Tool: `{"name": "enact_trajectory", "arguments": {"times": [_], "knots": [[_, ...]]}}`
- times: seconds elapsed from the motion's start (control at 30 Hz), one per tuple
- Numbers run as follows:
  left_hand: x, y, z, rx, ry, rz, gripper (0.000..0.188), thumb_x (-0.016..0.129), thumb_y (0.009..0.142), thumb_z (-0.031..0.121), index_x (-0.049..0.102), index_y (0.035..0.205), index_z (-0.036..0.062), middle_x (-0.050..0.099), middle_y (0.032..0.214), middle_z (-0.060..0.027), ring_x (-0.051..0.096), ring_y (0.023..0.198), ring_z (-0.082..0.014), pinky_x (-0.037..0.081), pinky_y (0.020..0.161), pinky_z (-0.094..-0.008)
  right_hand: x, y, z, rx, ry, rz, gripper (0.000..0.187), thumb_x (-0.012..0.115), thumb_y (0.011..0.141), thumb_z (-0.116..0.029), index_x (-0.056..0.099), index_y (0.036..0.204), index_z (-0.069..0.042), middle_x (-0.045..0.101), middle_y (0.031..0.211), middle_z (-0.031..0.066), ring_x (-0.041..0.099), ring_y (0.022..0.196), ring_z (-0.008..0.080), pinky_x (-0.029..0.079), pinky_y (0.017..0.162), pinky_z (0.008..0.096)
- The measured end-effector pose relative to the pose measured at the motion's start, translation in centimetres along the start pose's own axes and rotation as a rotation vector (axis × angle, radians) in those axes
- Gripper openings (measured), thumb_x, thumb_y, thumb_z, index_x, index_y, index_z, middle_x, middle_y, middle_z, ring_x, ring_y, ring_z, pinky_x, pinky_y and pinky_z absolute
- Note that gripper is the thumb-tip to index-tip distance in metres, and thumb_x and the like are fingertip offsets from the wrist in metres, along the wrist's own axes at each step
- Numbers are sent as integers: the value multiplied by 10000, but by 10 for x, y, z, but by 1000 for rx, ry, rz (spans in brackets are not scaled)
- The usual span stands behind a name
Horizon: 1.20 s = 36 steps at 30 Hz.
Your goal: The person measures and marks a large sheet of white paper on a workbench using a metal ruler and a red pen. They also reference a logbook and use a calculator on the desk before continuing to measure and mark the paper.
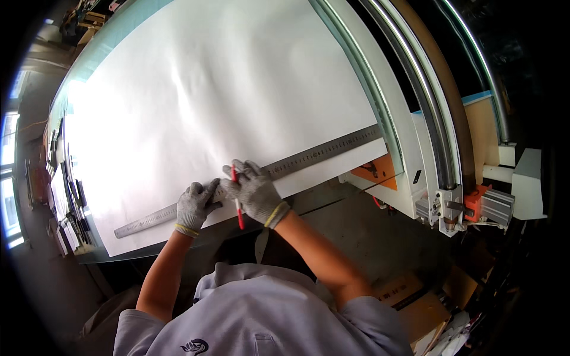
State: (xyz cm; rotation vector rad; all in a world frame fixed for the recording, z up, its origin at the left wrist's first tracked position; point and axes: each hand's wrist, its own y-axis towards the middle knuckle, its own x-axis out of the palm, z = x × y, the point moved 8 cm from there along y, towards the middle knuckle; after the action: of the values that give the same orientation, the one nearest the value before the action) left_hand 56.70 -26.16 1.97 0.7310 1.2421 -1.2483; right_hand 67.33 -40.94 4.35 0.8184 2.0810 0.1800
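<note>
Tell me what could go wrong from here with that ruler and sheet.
The metal ruler might pivot: the gloved left hand and right hand are both over its middle stretch, leaving its ends uncovered.

The white sheet shows ripples, so it could shift or crease beneath.

The red pen in the right hand might leave a stray mark.

Free room across white sheet [237,89], rail [436,136] bounding right

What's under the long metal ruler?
A big white sheet shows along both sides of the metal ruler. The strip right beneath is covered, so any marks there can't be seen.
</note>
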Motion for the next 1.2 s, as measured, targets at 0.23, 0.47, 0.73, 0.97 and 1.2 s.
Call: {"name": "enact_trajectory", "arguments": {"times": [0.23,0.47,0.73,0.97,1.2], "knots": [[12,-15,-9,102,8,148,595,785,769,365,637,1327,216,563,960,-87,601,880,-299,516,767,-436,73,25,-2,56,-51,-175,218,618,920,-222,631,1093,-89,637,1337,131,566,1298,317,399,1146,470],[1,-14,-7,70,-45,136,641,772,779,420,604,1384,291,544,947,-79,595,873,-273,519,762,-418,-38,-22,86,254,-421,-39,232,657,917,-194,578,1070,-38,563,1424,186,525,1312,404,382,1134,522],[0,-13,-4,113,-25,176,653,811,737,375,631,1357,279,541,955,-81,588,870,-282,522,748,-428,-111,-65,150,448,-370,271,315,732,826,-58,547,1079,-32,609,1272,215,552,1206,451,453,1034,523],[10,-10,-8,43,-22,83,718,848,688,356,632,1368,274,537,930,-85,582,840,-285,522,700,-425,-132,-74,136,386,-349,292,348,799,764,-110,592,1030,-27,629,1262,188,556,1230,410,437,1054,528],[6,0,11,48,9,23,844,878,602,313,608,1400,256,532,863,-61,569,732,-257,513,655,-407,-158,-97,161,451,-175,209,459,862,695,-140,618,1073,-54,596,1350,146,509,1305,390,444,1083,497]]}}
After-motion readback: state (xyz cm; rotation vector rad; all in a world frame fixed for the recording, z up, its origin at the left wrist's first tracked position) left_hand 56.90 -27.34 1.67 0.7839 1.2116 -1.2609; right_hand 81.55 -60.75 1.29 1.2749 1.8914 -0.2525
